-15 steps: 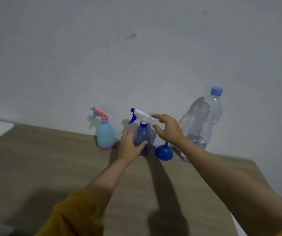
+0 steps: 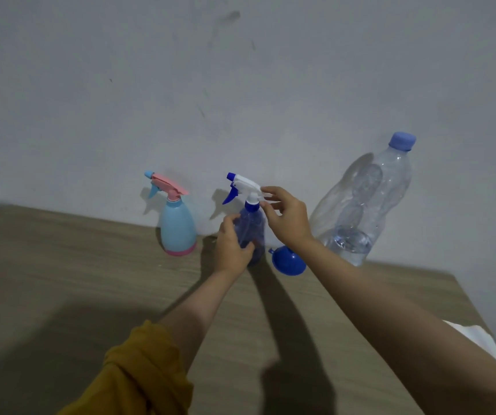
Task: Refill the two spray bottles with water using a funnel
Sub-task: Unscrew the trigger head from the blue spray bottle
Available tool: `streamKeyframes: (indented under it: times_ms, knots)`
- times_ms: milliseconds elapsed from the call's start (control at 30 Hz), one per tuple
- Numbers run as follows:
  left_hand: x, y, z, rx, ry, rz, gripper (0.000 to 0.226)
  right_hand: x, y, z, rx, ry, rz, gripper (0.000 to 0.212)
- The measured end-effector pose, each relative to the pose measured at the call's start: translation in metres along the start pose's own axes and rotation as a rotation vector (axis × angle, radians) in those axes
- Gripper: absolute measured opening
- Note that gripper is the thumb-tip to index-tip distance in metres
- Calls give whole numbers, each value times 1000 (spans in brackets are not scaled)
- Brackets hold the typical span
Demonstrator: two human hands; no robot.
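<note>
On the wooden surface (image 2: 91, 280), my left hand (image 2: 231, 247) grips the blue spray bottle (image 2: 251, 226); my right hand (image 2: 285, 217) pinches its trigger head (image 2: 245, 185). Next, I judge: unscrew it.

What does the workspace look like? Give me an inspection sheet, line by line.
Surface: wooden table, shadows across it.
Job's things: blue spray bottle, light blue spray bottle, blue funnel lying on the table, capped water bottle partly filled.
Clutter: white sheet at the table's right edge.
Hands: left hand grips the blue spray bottle's body; right hand pinches its trigger head.
Cables: nothing seen.
Surroundings: scuffed wall.
</note>
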State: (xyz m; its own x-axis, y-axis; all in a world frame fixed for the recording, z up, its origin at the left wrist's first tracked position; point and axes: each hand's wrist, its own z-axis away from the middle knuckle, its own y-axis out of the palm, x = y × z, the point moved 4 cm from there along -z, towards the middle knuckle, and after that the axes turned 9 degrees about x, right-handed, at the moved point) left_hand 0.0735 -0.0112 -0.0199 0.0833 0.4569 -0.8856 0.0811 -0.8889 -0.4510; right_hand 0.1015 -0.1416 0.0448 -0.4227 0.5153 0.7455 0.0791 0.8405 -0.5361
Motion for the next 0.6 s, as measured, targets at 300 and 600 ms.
streamKeyframes:
  times_ms: [300, 600]
  knots:
    - [-7, -18, 27, 92, 38, 78, 54, 31, -13, 9, -60, 62, -75, 10]
    - [-25, -48, 124, 175, 97, 86, 56, 86, -36, 96, -39, 127, -195, 7]
